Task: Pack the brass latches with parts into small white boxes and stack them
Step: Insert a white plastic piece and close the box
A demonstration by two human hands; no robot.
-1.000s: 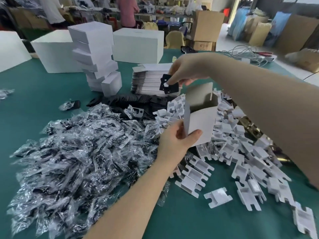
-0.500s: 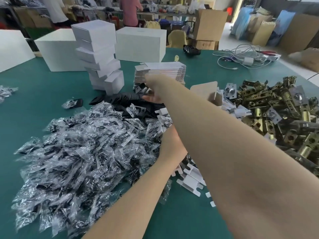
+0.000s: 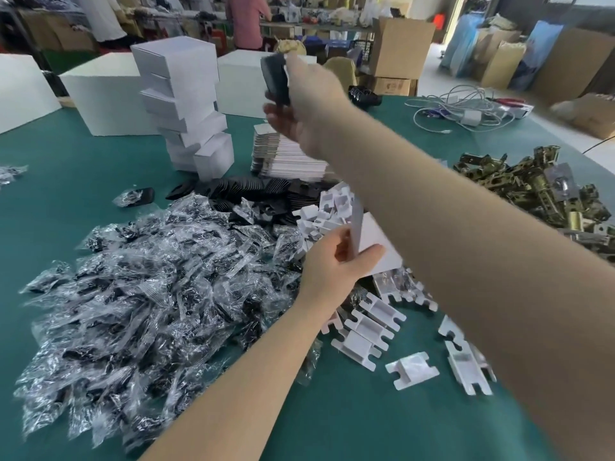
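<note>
Beside stacked boxes [image 3: 186, 104] — right hand [image 3: 309, 104] blocks flat cartons [image 3: 286, 158].

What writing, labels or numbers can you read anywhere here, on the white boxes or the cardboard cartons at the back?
No text can be read.
Stacked small white boxes: plain, no print visible.
Box in the left hand: blank.
Black piece in the right hand: blurred, nothing legible.
Cardboard cartons: dark marks on the lower one, too small and blurred to read.

Packing workshop: stacked cartons [image 3: 401, 48], parts heaps [image 3: 143, 294].
</note>
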